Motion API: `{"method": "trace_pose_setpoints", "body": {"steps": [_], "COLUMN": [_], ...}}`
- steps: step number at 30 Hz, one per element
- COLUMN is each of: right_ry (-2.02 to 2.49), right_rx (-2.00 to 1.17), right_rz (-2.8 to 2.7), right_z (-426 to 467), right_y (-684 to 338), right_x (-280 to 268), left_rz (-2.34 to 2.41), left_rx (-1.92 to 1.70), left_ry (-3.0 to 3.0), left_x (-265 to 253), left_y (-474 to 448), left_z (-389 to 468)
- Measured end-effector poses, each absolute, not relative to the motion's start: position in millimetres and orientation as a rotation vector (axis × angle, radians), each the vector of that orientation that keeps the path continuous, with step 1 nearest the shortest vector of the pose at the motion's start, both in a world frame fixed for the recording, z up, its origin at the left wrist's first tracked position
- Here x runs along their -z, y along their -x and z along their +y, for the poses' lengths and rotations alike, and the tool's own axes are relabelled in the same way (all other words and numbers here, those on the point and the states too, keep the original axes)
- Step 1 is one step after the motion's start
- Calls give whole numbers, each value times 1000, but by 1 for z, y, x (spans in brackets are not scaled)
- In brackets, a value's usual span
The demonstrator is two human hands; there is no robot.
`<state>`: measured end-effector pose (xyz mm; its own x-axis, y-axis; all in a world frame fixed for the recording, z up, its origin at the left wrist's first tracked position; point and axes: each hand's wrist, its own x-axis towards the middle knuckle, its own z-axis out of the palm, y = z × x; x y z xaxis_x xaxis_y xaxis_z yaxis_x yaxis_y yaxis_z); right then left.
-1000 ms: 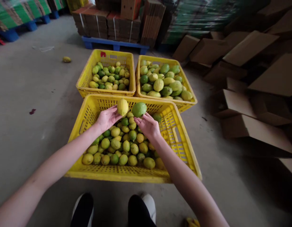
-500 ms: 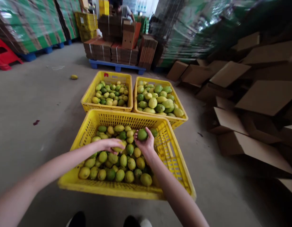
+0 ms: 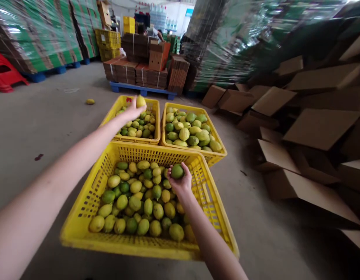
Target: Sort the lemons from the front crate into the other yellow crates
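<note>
My left hand (image 3: 134, 110) is closed on a yellow lemon (image 3: 140, 102), raised over the back left yellow crate (image 3: 109, 116), which holds smaller yellow and green lemons. A dark green lemon (image 3: 177, 171) rests in my right hand (image 3: 182, 182), with fingers curled around it, above the right part of the near yellow crate (image 3: 89, 194). Many green and yellow lemons (image 3: 135, 203) lie in that near crate. The back right crate (image 3: 194, 152) is filled with larger greenish-yellow lemons (image 3: 184, 134).
One lemon (image 3: 90, 101) lies on the floor at the left. Open cardboard boxes (image 3: 320, 128) are heaped on the right. Behind the crates, a blue pallet (image 3: 142, 90) carries flattened cartons. A red plastic stool (image 3: 6, 74) stands far left. Part of another person shows at the back.
My left hand has moved forward from above the near crate to above the back left crate, carrying the yellow lemon. My right hand still holds the green lemon in about the same place.
</note>
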<state>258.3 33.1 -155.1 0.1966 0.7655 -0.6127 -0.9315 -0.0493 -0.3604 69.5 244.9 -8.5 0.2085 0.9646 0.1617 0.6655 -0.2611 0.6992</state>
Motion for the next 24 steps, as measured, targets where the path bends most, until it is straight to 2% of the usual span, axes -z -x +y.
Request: {"method": "trace_pose_setpoints", "body": {"steps": [2, 5, 11, 17, 20, 24], "right_ry": [844, 850, 851, 1210, 1396, 1553], "right_rx": [-1401, -1411, -1492, -1714, -1578, -1120], "right_rz": [244, 183, -32, -582, -917, -1079], "right_z": [33, 33, 30, 28, 25, 30], "right_y": [-257, -253, -239, -236, -258, -328], "right_x": [157, 159, 164, 159, 141, 118], "left_rz": [1647, 1642, 1538, 1515, 1614, 1574], "left_rx": [-360, -204, -395, -630, -620, -603], "left_ry": [-2147, -2236, -2704, -2624, -2587, -2711], "left_x": [44, 97, 153, 171, 171, 173], "left_y": [-73, -63, -33, -34, -39, -37], "left_z": [234, 202, 166, 171, 171, 167]}}
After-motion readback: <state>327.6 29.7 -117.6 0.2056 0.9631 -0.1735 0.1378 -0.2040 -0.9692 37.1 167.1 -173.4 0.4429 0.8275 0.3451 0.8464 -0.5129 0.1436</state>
